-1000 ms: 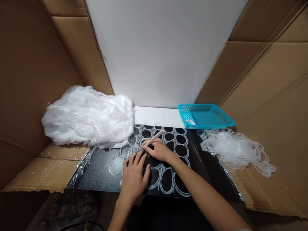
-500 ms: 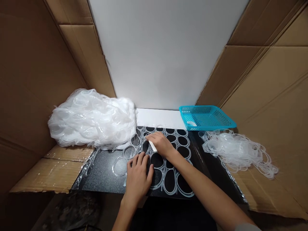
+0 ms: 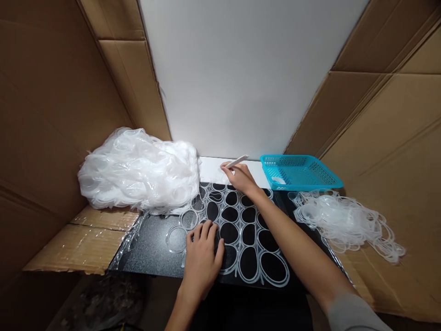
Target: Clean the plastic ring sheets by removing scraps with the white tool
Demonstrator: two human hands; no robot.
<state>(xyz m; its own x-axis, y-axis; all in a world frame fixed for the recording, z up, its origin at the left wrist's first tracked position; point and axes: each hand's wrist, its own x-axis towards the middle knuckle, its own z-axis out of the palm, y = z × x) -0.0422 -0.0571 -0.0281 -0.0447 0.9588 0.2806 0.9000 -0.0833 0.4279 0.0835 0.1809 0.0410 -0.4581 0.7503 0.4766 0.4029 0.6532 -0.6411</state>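
Observation:
My left hand (image 3: 203, 248) lies with spread fingers on the near left part of a clear moulded sheet of rings (image 3: 237, 248), which rests on the black tabletop (image 3: 148, 243). Past the sheet's far edge, over a white strip (image 3: 210, 168), my right hand (image 3: 241, 177) is closed on a slim white pen-shaped tool (image 3: 238, 161). The tool slants up to the right. A faint clear strand seems to hang under the right fingertips; I cannot make it out well. Two clear rings (image 3: 177, 239) at the sheet's left side overhang the speckled tabletop.
At back left sits a big heap of clear, white-looking ring sheets (image 3: 138, 170). A blue plastic basket (image 3: 303, 172) with a little clear material inside stands at back right. Before it lies a pile of loose clear rings (image 3: 344, 223). Cardboard walls (image 3: 389, 138) flank the table.
My right hand has lifted from the sheet and moved away to its far edge, with the white tool now tipped upward. The left hand stays on the sheet. The view has shifted slightly.

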